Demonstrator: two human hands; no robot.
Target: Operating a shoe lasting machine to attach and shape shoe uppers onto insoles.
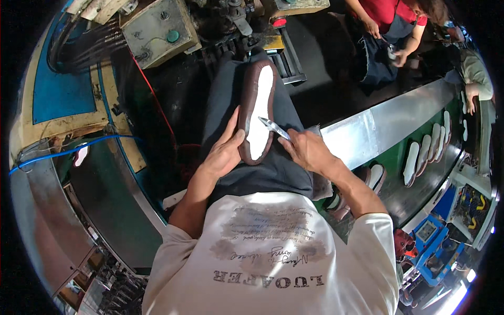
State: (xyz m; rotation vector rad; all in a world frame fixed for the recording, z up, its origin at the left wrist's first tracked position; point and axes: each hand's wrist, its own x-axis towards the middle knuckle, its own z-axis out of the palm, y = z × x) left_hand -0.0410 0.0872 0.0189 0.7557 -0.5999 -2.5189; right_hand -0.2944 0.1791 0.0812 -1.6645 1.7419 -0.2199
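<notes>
A dark brown shoe (245, 100) lies sole-up across my lap, its white insole board (264, 92) facing me and the brown upper folded in around the edge. My left hand (224, 151) grips the shoe's left side near the close end, with the fingers along the side and the thumb by the edge. In my right hand (310, 150) is a slim silver metal tool (273, 127), whose exact kind I cannot tell. The tool's tip touches or hovers just above the white board near its middle; which, I cannot tell.
On my right runs a green conveyor belt (391, 197) with several sole-up shoes (412, 163) along a metal ledge (362, 126). A machine with a control box (157, 34) stands ahead. A co-worker in red (391, 37) works at far right. A blue hose (79, 149) crosses the left.
</notes>
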